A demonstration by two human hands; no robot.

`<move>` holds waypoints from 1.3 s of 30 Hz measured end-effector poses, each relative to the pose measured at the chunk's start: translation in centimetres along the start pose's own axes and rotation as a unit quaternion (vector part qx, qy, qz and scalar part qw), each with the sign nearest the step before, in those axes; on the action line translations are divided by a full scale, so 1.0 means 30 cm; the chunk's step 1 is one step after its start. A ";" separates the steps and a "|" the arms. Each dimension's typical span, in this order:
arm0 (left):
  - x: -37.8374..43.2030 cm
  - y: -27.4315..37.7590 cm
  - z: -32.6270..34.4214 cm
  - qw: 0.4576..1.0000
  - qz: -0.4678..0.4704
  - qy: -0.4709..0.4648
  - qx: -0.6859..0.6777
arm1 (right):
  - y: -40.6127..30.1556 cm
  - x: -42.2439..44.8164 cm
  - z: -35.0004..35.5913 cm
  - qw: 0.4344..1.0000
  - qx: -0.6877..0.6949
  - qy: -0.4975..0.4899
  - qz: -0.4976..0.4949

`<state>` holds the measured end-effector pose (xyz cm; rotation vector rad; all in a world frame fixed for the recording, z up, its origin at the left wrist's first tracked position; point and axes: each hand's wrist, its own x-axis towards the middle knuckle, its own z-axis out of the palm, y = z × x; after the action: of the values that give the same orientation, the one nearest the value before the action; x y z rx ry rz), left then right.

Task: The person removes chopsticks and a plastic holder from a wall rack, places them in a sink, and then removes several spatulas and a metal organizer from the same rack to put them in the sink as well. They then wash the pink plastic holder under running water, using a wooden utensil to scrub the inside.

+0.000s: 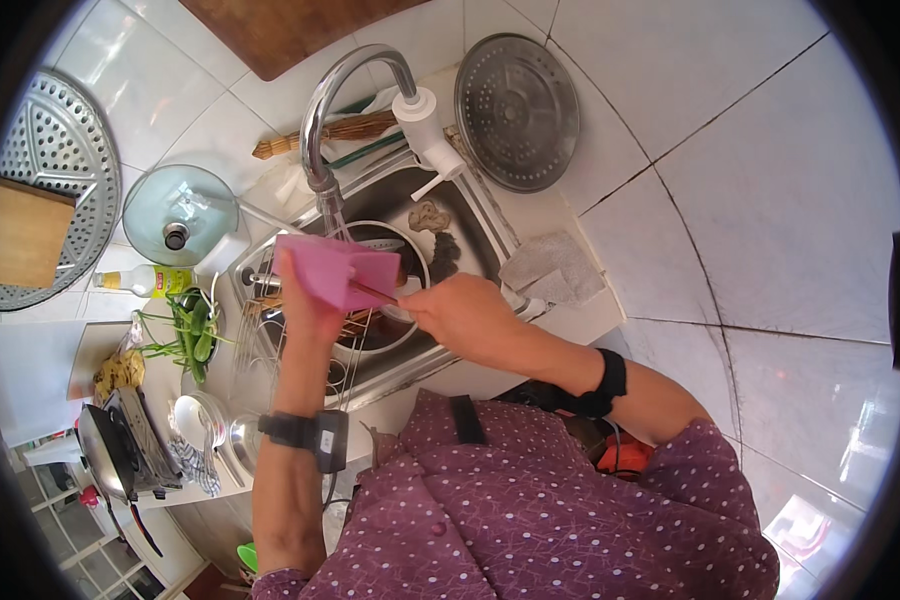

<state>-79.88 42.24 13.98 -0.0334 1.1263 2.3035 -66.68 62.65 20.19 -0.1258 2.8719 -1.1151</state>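
My left hand [311, 319] holds a pink box-shaped thing [315, 264], likely plastic, over the stainless steel sink [469, 217]. In my right hand [461, 311] is a thin brown stick [375, 292], perhaps a chopstick. Its far end meets the pink thing; whether it goes inside cannot be made out. Water runs from the curved chrome faucet [316, 112] just behind the pink thing. Below, a round white-rimmed basin [422, 255] stands in the sink with utensils in it, partly hidden by my hands. A wire rack [352, 360] is at the sink's left side.
A grey cloth [553, 270] lies on the sink's right edge. Left of the sink are a glass lid [180, 214], a bottle [146, 280], cucumbers [199, 330] and white bowls [193, 420]. A perforated steamer plate [517, 112] leans on the wall. Farther left is a wok [105, 454].
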 end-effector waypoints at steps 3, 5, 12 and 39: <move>-0.007 0.036 -0.003 0.993 -0.046 0.101 -0.047 | 0.010 -0.010 -0.039 0.984 0.176 0.021 0.019; -0.016 0.041 0.014 0.992 -0.063 0.095 -0.057 | 0.003 0.001 -0.047 0.971 0.233 0.031 0.043; 0.000 -0.001 0.057 0.992 -0.046 0.113 0.018 | 0.015 0.091 -0.006 0.998 -0.063 -0.016 -0.027; -0.026 -0.015 0.040 0.982 -0.134 0.091 -0.095 | -0.145 -0.209 -0.237 0.993 -0.112 -0.025 0.013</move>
<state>-78.74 42.97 14.63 -0.4494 0.9207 2.1872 -60.78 64.83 28.54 -0.1228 2.9353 -0.7715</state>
